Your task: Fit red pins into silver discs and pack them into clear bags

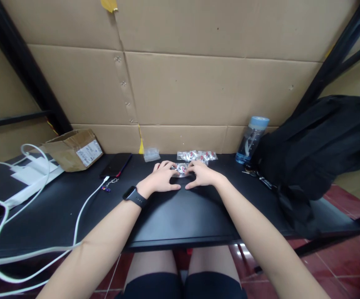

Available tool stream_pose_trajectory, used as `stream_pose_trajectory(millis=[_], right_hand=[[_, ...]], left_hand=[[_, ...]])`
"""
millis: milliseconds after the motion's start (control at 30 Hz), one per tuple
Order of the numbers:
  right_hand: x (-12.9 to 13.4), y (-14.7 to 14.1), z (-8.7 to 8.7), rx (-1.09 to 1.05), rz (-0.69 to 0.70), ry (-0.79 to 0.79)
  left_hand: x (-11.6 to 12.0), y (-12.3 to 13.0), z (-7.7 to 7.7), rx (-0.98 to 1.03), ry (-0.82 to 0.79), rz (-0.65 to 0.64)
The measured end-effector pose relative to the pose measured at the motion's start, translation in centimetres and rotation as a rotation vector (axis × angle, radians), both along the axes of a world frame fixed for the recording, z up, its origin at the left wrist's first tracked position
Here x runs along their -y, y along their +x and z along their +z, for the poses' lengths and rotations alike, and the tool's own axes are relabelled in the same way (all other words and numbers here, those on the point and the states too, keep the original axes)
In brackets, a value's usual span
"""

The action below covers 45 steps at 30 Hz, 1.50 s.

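A small shiny clear packet (181,169) with something red and silvery in it lies on the black table between my two hands. My left hand (159,177), with a black watch (135,195) on its wrist, rests palm down at the packet's left side, its thumb stretched away from the fingers. On the other side my right hand (202,175) has its fingertips at the packet's right edge and its thumb spread apart. Just behind lie more shiny packets (197,155) with red bits. What the fingertips touch exactly is partly hidden.
Left are a phone (117,165), a keychain (106,188), an opened cardboard box (74,150) and looping white cables (85,207). Clear plastic bags (151,154) lie by the cardboard wall (180,91). A water bottle (252,139), keys (251,172) and a black backpack (317,141) stand right.
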State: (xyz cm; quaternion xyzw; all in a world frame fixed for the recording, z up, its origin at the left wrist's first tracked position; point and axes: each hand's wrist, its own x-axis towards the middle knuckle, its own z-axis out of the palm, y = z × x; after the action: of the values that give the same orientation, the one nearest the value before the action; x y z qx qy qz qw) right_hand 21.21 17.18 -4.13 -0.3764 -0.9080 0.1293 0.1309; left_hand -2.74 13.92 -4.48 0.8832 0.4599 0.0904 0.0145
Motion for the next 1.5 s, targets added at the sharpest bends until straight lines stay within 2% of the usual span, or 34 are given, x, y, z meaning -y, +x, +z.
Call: stream_pose_trajectory(millis=[100,300,367,433,500,600,700,800,933,1200,1333,1500], right_hand=[[-0.3,0.3,-0.3,-0.015,-0.068,0.043],[-1.1,-0.4,-1.5,-0.141,-0.246,0.128],[-1.2,-0.7,-1.6,-0.156,-0.307,0.188],[-1.1,-0.9,-1.5,-0.172,-0.309,0.260],[-1.0,-1.0,-1.4,-0.162,-0.231,0.299],[-0.7,-1.1,-1.4,-0.097,-0.128,0.249],[-0.5,-1.4,-1.7,-0.077,-0.158,0.149],[-0.5,-1.8,-1.9,-0.089,-0.205,0.116],[-0.6,-2.0,-1.9,-0.174,-0.230,0.073],[0.0,-2.0,-1.1,-0.299,-0.213,-0.014],[-0.7,-2.0,-1.2,-0.310,-0.338,-0.061],[-2.5,-0.7,-1.4,-0.298,-0.528,0.037]], left_hand=[[-0.4,0.0,-0.1,0.069,0.039,0.070],[-1.1,0.4,-0.5,0.230,0.042,0.317],[-1.3,0.5,-0.7,0.259,0.068,0.396],[-1.4,0.6,-0.9,0.269,0.121,0.427],[-1.5,0.6,-1.0,0.262,0.169,0.387],[-1.6,0.8,-1.3,0.239,0.191,0.259],[-1.6,1.0,-1.6,0.237,0.143,0.166],[-1.6,1.1,-1.7,0.226,0.088,0.137],[-1.6,0.7,-1.3,0.247,0.098,0.161],[-1.4,0.4,-0.3,0.422,0.073,0.266],[-1.7,0.5,-0.8,0.404,0.080,0.270],[-1.7,0.5,-1.3,0.297,0.129,0.287]])
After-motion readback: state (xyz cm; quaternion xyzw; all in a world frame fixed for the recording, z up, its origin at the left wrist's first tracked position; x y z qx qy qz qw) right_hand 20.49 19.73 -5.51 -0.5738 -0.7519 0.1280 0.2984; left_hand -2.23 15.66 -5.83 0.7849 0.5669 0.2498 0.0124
